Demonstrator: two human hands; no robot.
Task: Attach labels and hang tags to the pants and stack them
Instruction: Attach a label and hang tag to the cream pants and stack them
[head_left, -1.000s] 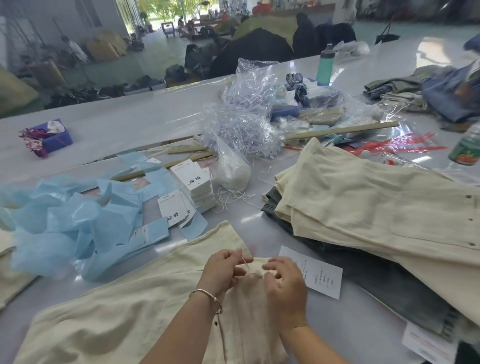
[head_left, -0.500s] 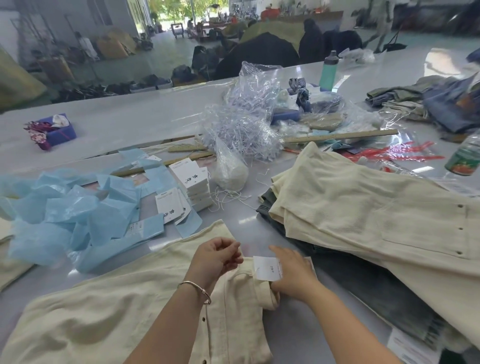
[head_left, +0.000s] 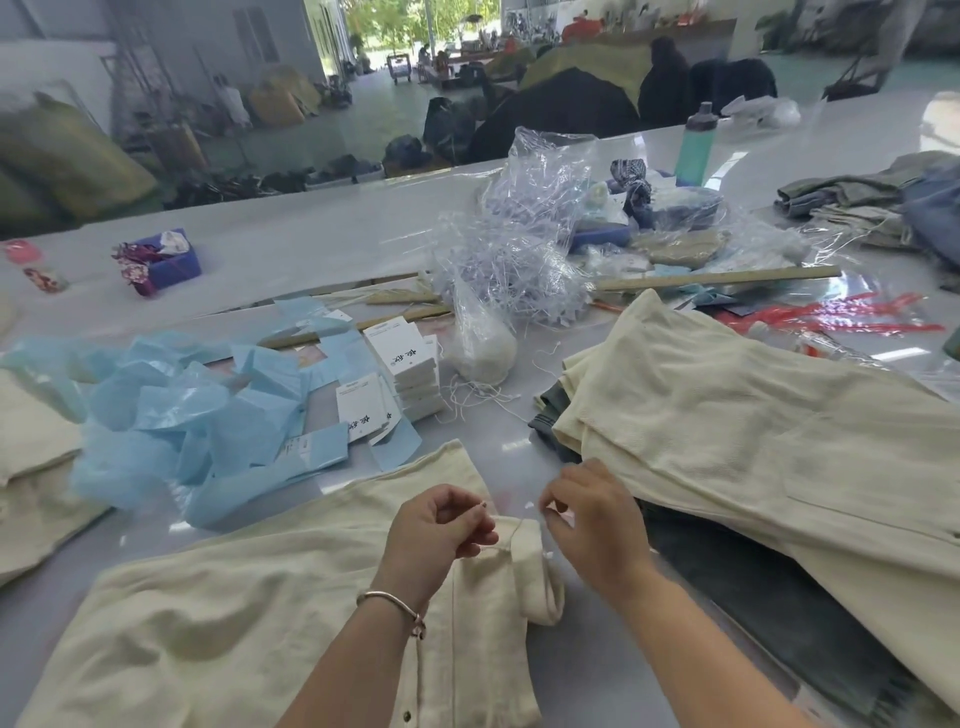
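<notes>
Cream pants lie flat in front of me, waistband toward the middle of the table. My left hand pinches a thin white string at the waistband's belt loop. My right hand hovers just right of the loop, fingers curled and pinching something small and white; I cannot tell what. A stack of cream pants sits on a dark pair to the right. White hang tags are piled behind the pants.
Crumpled blue plastic wrappers spread on the left. A clear bag of plastic fasteners, a bag of white string, a wooden ruler and a teal bottle lie further back. More folded clothes sit far right.
The white label my right hand held at the waistband half a second ago is out of sight. My hands have drawn slightly apart at the belt loop, with string between them.
</notes>
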